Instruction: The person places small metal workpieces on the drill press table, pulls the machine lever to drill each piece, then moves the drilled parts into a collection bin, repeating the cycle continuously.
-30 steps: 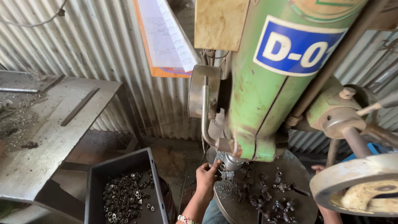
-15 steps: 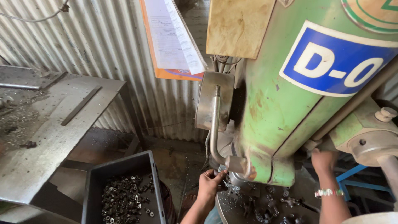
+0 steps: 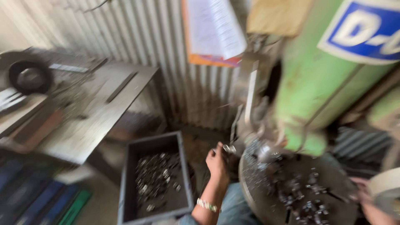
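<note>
Head view, blurred by motion, takes in a workshop corner walled with corrugated sheet [image 3: 125,37]. Largest of all is the green drill press [image 3: 321,79], its column leaning across the right half, with a blue plate high on its side and a paper pad [image 3: 212,29] hanging on the wall behind it. Next comes the steel bench [image 3: 91,121] at left, bearing flat bars and a dark wheel [image 3: 29,77] near its far corner. Under the press head sits the round table [image 3: 254,196], strewn with small dark parts — within arm's reach of the spindle, I judge, so pieces can be fed one after another. On the floor between bench and press stands a grey bin [image 3: 125,187] holding loose metal pieces, close by the left side.

Left hand [image 3: 217,161] is raised at the table's near-left edge, fingers pinched on a small shiny part [image 3: 228,148] held just beside the spindle. Right hand [image 3: 366,200] shows only at the lower right corner by a pale handwheel [image 3: 385,189] — whether it grasps anything I cannot tell.
</note>
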